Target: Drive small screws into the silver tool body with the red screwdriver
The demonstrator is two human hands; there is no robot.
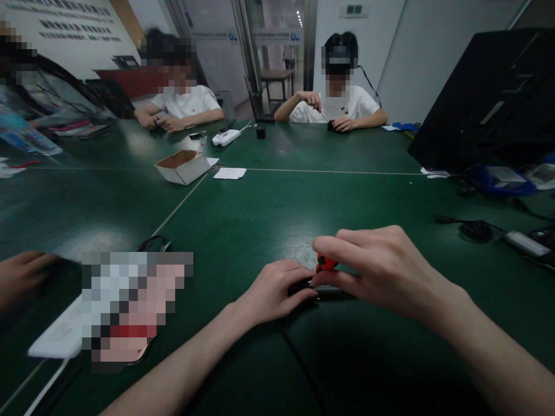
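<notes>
On the green table, my left hand is closed round one end of a dark, elongated object lying flat. Thumb and fingers press on it from both sides. My right hand is just above and to the right, pinching a red and black handle, which looks like a screwdriver's. The tip of that tool is hidden behind the fingers. Part of the dark object passes under my right hand. A dark cable runs over the table below my hands.
Blurred-out flat items and a white strip lie at left, near another person's hand. Farther back are an open box, paper and two seated people. Cables and a black monitor stand at right.
</notes>
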